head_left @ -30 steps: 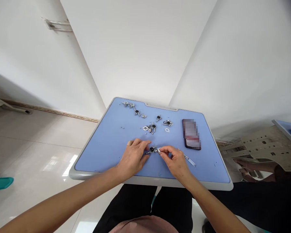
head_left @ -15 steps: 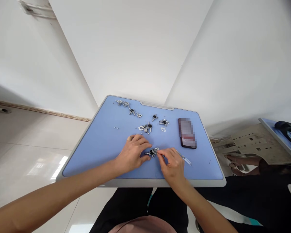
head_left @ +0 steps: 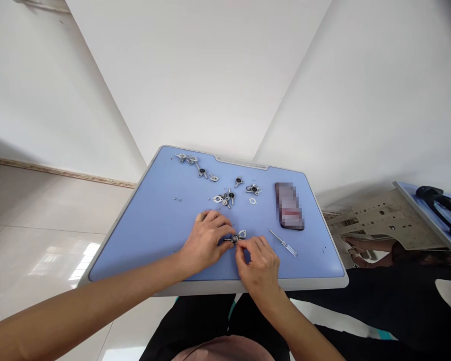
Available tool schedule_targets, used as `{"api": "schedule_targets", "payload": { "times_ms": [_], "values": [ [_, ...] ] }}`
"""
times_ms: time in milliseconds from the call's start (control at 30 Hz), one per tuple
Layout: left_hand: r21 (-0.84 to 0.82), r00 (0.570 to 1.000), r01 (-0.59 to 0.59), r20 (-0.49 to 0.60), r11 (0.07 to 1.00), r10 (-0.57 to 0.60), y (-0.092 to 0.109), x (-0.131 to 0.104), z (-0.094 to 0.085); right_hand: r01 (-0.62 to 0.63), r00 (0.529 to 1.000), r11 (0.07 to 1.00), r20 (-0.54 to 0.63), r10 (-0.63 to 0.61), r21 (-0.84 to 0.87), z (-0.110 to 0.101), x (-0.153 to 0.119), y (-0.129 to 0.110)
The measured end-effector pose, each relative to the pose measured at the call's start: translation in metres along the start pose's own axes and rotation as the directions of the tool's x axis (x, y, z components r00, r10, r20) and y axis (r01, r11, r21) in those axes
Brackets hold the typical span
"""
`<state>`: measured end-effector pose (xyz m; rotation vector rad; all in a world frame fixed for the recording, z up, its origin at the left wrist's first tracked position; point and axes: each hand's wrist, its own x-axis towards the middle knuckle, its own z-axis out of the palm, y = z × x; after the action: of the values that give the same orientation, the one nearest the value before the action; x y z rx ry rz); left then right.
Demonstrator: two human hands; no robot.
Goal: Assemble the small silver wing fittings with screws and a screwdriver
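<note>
A: Small metal bracket with black centre (head_left: 236,236), head view, one item: it is lying on the blue desk top (head_left: 154,235), pinched from both sides. The left hand (head_left: 206,240) is closing thumb and forefinger narrowly on its left end; the right hand (head_left: 258,260) is closing its fingertips (head_left: 239,245) on the right end, just below the silver lug.

B: And how far along is it looking?

A: Judging by the layout, part-way. This piece is sitting between the two sets of fingertips, touching both. Beyond the left knuckles, a cluster of like brackets (head_left: 225,198) is waiting loose, with two more pieces (head_left: 252,189) further right and a string of parts (head_left: 195,165) at the far edge. Whether any of those are finished is too small to tell.

B: Tools?

A: A slim screwdriver (head_left: 283,243) is lying just right of the right hand, untouched. A phone (head_left: 288,205) is lying beyond it.
</note>
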<state>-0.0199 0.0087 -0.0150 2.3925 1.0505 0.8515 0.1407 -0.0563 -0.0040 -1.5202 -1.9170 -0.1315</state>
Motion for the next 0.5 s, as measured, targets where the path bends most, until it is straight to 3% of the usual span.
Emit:
{"api": "schedule_targets", "payload": {
  "times_ms": [267,500],
  "values": [
    [-0.031,1.000,0.020,0.001,0.999,-0.020,0.0011,0.0013,-0.0006,-0.009,0.999,1.000,0.041,0.010,-0.024,-0.0031,0.0045,-0.0034],
    [-0.042,0.999,0.037,-0.002,0.998,-0.038,0.0024,0.0028,-0.0019,0.091,0.992,0.996,0.092,-0.090,-0.011,-0.0072,0.0063,0.0000]
  ]
}}
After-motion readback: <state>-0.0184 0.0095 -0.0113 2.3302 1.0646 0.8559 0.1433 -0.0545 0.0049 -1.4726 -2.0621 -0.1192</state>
